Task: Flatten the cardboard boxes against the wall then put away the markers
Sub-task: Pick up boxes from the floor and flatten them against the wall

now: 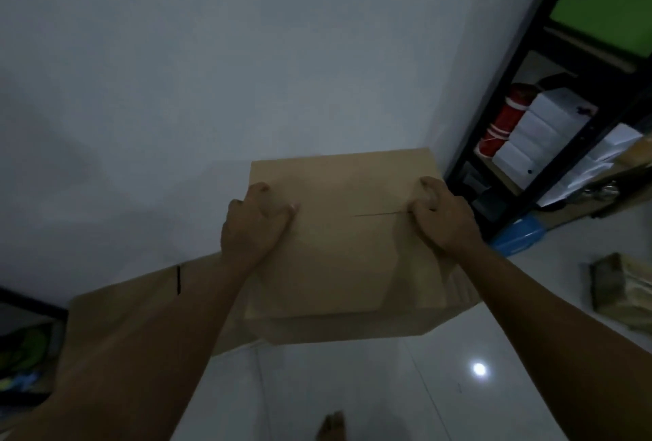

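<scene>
A plain brown cardboard box stands against the white wall, its closed top facing me. My left hand grips its left edge, thumb lying on the top face. My right hand has its fingers curled at the slit between the top flaps near the right edge. A second, flatter cardboard box with a short black mark lies lower left, partly hidden by my left forearm. No markers are in view.
A black metal shelf at the right holds white boxes and a red canister. A blue item sits at its foot, a brown bundle lies on the tiled floor. My foot shows below.
</scene>
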